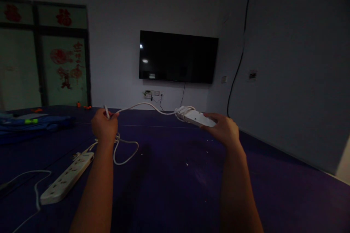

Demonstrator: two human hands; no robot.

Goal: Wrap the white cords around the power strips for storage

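Observation:
My right hand (224, 129) grips one end of a white power strip (199, 118), held up above the purple surface. White cord is wound around the strip's far end. From there a loose stretch of the cord (149, 104) arcs across to my left hand (105, 125). My left hand is closed on the cord, and a thin white piece sticks up between its fingers; its kind is unclear. Behind my left forearm lies a second white power strip (68, 178), sockets facing up. A loop of white cord (126, 163) rests on the surface beside it.
Blue cloth (35, 125) with a yellow-green patch lies at the left on the purple surface (175, 189). Another thin white cable (37, 189) runs at the lower left. Small white scraps dot the surface. A wall-mounted television (177, 57) and a hanging black cable (242, 56) are beyond.

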